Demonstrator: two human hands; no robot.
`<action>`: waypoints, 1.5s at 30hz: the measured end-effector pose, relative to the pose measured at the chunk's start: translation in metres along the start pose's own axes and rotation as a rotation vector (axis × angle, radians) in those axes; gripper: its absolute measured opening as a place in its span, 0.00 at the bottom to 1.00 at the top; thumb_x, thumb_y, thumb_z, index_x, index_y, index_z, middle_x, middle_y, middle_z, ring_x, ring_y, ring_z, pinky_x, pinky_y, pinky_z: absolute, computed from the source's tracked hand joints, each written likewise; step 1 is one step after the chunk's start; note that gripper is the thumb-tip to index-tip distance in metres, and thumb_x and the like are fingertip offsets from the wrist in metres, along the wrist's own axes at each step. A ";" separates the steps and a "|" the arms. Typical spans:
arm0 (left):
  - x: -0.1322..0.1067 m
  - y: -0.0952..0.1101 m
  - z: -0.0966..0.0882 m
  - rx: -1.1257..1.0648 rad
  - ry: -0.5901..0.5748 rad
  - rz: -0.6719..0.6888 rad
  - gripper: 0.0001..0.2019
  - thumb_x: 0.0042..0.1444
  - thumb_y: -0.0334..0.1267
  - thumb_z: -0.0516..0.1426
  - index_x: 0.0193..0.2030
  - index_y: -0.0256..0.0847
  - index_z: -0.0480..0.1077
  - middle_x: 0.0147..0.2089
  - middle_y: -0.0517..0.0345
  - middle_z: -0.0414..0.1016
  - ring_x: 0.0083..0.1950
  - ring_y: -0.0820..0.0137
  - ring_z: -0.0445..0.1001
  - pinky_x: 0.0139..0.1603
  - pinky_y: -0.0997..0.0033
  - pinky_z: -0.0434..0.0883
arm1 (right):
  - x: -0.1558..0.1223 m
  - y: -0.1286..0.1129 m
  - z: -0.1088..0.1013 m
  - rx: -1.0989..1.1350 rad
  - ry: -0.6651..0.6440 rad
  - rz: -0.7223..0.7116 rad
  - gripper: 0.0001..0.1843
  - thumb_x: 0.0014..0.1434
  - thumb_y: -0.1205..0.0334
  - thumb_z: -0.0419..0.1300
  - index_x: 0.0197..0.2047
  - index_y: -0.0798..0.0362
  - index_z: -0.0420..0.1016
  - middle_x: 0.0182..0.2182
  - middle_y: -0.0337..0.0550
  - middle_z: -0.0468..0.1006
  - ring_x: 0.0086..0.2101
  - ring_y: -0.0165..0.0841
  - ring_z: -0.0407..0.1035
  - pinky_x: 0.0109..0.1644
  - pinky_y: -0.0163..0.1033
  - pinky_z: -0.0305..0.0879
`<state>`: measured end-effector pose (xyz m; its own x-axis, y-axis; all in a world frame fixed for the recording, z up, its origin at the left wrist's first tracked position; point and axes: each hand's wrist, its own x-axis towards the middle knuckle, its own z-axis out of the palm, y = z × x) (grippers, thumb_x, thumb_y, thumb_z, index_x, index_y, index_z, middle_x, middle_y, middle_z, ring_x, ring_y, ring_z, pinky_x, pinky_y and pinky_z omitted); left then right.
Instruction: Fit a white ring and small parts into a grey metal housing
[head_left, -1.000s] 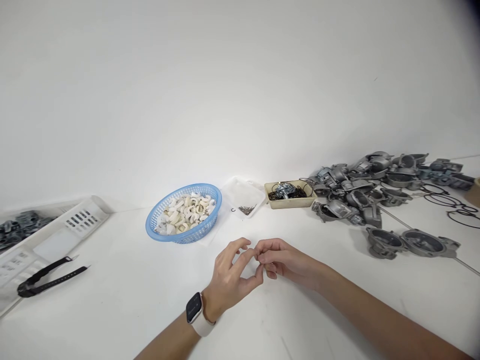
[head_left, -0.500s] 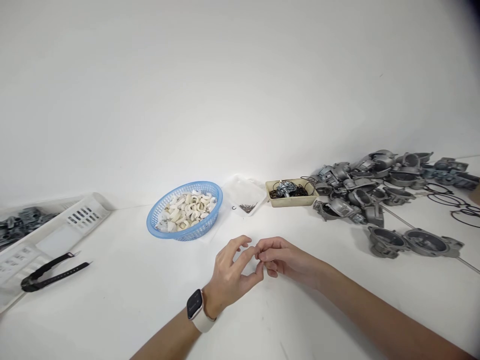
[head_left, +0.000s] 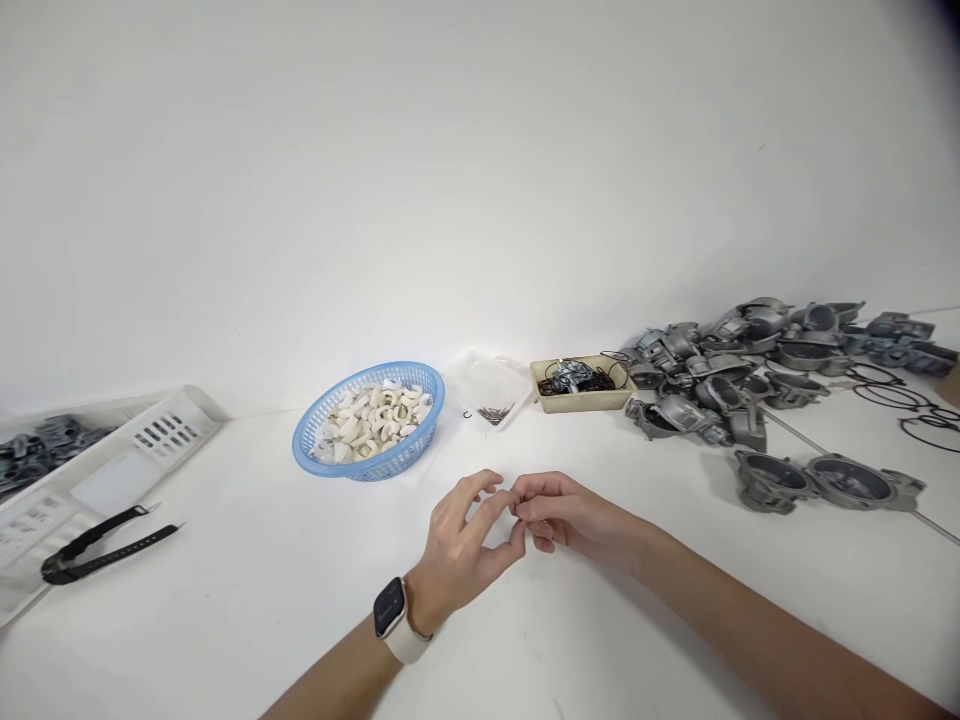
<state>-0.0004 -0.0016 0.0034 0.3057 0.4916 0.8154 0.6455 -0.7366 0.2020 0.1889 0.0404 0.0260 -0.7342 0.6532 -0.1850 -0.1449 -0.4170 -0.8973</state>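
Note:
My left hand (head_left: 461, 548), with a smartwatch (head_left: 393, 617) on its wrist, rests on the white table with thumb and fingers curled into a pinch. My right hand (head_left: 564, 515) meets it fingertip to fingertip, its fingers also curled. Whatever is between the fingertips is too small to make out. Behind the hands stands a blue basket (head_left: 370, 420) of small white curved parts. Beside it lie a clear bag of tiny dark pins (head_left: 491, 395) and a beige tray (head_left: 582, 384) with black rings and a metal piece.
A heap of grey cast-metal housings (head_left: 739, 370) fills the right, with two more (head_left: 817, 482) nearer me and black O-rings (head_left: 900, 405) at far right. At the left lie a white crate (head_left: 90, 460) of grey parts and black pliers (head_left: 90, 545).
The hands stay pinched together in the same spot. Only the view has shifted slightly.

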 end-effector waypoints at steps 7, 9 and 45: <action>0.002 0.001 -0.001 -0.008 0.012 0.003 0.13 0.57 0.29 0.62 0.49 0.40 0.71 0.49 0.48 0.71 0.43 0.66 0.74 0.42 0.65 0.76 | 0.001 0.002 -0.001 0.004 -0.001 -0.010 0.10 0.53 0.57 0.71 0.34 0.54 0.79 0.18 0.31 0.61 0.23 0.24 0.53 0.30 0.34 0.55; 0.002 0.001 -0.001 -0.005 0.008 0.004 0.13 0.57 0.29 0.62 0.49 0.40 0.71 0.49 0.48 0.71 0.43 0.66 0.74 0.42 0.65 0.76 | 0.001 0.002 -0.002 0.002 -0.005 -0.009 0.10 0.53 0.58 0.71 0.33 0.54 0.78 0.19 0.31 0.61 0.23 0.24 0.53 0.30 0.34 0.55; 0.001 0.002 -0.002 0.008 0.019 0.009 0.12 0.59 0.30 0.61 0.50 0.41 0.71 0.48 0.48 0.73 0.43 0.66 0.75 0.41 0.66 0.77 | -0.001 -0.001 0.002 0.029 0.005 0.003 0.12 0.51 0.56 0.72 0.33 0.55 0.79 0.19 0.31 0.62 0.23 0.24 0.53 0.31 0.34 0.56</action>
<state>0.0004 -0.0035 0.0059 0.2988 0.4759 0.8272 0.6486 -0.7371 0.1898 0.1886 0.0390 0.0283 -0.7311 0.6553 -0.1899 -0.1618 -0.4370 -0.8848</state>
